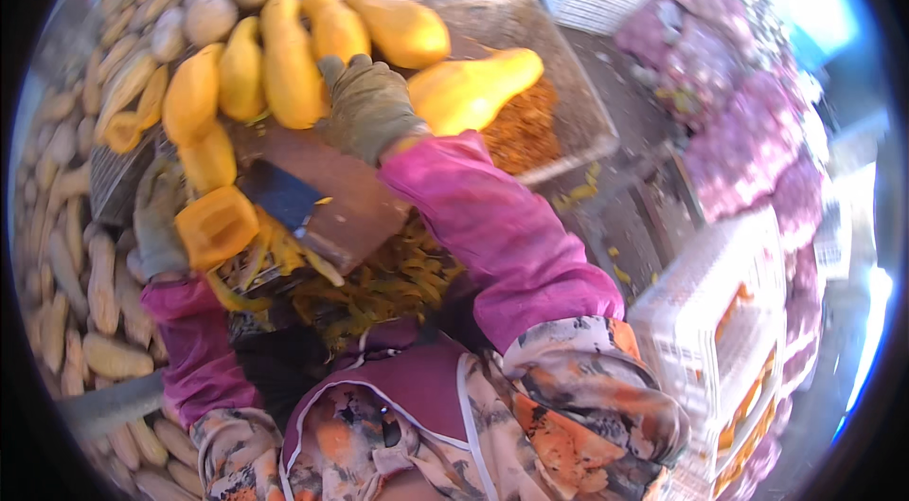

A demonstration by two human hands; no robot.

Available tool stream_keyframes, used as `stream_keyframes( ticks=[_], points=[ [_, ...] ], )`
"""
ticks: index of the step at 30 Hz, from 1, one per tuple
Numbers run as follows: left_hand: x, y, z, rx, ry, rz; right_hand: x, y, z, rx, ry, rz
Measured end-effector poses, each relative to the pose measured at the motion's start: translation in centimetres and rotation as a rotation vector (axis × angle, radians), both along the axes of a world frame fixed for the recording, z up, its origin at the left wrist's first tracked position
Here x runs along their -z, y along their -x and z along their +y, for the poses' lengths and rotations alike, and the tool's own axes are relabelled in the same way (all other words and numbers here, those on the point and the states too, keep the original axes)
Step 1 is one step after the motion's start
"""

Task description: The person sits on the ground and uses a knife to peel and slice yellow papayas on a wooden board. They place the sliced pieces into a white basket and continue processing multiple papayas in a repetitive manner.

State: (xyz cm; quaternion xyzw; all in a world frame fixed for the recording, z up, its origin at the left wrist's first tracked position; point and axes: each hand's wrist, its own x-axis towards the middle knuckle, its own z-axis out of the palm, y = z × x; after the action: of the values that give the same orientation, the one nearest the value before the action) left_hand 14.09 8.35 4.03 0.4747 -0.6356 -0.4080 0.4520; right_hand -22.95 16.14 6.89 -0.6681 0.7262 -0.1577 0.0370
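Peeled yellow butternut squashes (291, 65) lie side by side at the far edge of a brown board (355, 222). My gloved right hand (367, 108) is among them, its fingers bent and touching the near end of one squash (333, 26). Whether it holds anything is hidden. At the left, my gloved left hand (159, 217) grips a peeled squash with a hollowed, cut end (218, 224), which points toward me. A wide dark blade (280, 196) lies on the board near that cut end. Peelings (379, 278) are heaped below the board.
A shallow tub (592, 127) with orange shreds stands right of the board, a peeled squash (478, 86) across it. Unpeeled beige squashes (102, 283) are piled left and beyond. White crates (682, 312) and purple net sacks (753, 151) line the right side.
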Motion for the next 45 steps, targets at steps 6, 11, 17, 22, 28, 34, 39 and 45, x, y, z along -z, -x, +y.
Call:
stream_keyframes(
  ticks=[6,11,17,22,28,34,39,45],
  points=[
    [1.4,-3.5,-2.3,0.25,0.007,0.035,-3.6,13.6,29.1,0.173,1.128,-1.531],
    [4.0,-4.5,-3.0,0.066,-0.08,0.006,-6.3,25.8,55.9,0.578,1.958,-1.228],
    [9.5,-9.8,-9.5,-0.056,0.485,-1.825,-4.8,33.9,77.3,0.975,2.228,-1.002],
    [8.3,-15.3,-6.1,-0.226,0.547,-1.644,-2.0,29.1,59.2,0.716,1.588,-1.126],
    [7.5,-13.2,-0.6,-0.485,0.621,-1.352,4.9,4.4,24.8,0.086,-0.079,-0.839],
    [11.2,-14.6,-2.4,-0.541,0.0,-0.611,7.8,-13.5,8.2,-0.012,-0.579,-0.028],
    [13.9,-14.4,-3.6,-0.437,-0.546,0.113,8.1,-13.0,4.8,0.06,-0.637,-0.17],
    [14.0,-13.9,-4.6,-0.478,-0.722,0.271,7.5,-14.8,5.0,0.237,-0.306,-1.523]
  ],
)
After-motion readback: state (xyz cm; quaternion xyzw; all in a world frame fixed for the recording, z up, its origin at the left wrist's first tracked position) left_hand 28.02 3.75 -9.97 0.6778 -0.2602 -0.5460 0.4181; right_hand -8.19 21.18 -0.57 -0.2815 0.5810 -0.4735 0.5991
